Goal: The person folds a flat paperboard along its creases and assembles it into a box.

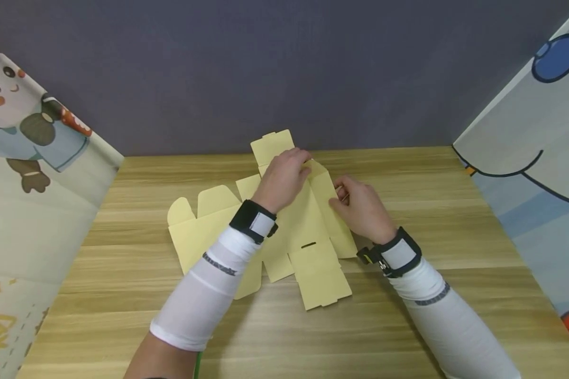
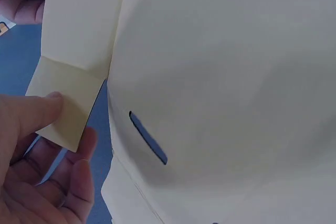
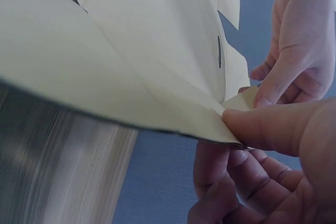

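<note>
Sleeved arms point(image 1: 194, 305): stretched forward
Left hand point(image 1: 283, 179): half-curled, pinching small flap point(image 2: 79, 98)
Right hand point(image 1: 364, 209): curled, pinching cardboard point(image 1: 308, 221) edge

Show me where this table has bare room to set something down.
The table is bare left of the cardboard, between the right hand and the table's right edge, and between the sleeves in front of the cardboard. Crowded: the middle, where cardboard, left hand and right hand meet.

Carton blank point(image 1: 304, 216) on table point(image 1: 455, 221) before wall point(image 1: 284, 79), left hand point(image 1: 282, 179) at far flap point(image 2: 71, 98), right hand point(image 1: 364, 210) at right edge.
</note>
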`<state>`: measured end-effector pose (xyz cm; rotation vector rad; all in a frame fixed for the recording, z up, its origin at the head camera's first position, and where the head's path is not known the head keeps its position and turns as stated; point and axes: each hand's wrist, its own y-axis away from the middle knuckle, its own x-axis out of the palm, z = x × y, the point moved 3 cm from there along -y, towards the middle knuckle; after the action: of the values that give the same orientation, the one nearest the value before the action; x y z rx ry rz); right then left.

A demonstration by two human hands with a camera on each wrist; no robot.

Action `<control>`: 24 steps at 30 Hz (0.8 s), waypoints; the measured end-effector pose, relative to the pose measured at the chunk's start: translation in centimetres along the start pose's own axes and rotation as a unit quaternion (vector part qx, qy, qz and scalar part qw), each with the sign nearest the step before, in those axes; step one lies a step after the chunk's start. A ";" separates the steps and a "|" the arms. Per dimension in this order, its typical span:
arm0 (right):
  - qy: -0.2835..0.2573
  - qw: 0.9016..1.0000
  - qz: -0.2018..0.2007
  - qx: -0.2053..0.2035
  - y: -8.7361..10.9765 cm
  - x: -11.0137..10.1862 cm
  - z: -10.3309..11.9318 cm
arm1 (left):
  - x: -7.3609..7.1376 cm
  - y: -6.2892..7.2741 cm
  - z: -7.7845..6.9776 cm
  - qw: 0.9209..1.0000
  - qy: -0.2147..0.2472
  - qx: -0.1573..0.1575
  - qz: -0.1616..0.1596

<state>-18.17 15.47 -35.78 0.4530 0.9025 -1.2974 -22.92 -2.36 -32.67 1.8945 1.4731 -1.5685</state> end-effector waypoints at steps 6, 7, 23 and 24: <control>-0.004 1.000 0.003 0.007 -0.1 -0.1 -0.1 | 0.1 1.3 -0.8 0.998 -0.007 0.036 -0.041; -0.005 1.000 0.003 0.010 -0.1 -0.1 0.0 | 0.2 1.5 -0.9 0.998 -0.012 0.043 -0.047; -0.006 1.000 0.001 0.014 -0.1 -0.2 0.2 | 3.2 4.3 -3.8 0.979 -0.153 0.064 -0.115; -0.007 1.000 0.002 0.014 -0.1 -0.2 0.2 | 3.3 4.3 -3.9 0.979 -0.154 0.063 -0.118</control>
<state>-18.16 15.40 -35.46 0.4671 0.8731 -1.3093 -17.54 0.31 -35.63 1.4888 1.5313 -1.9995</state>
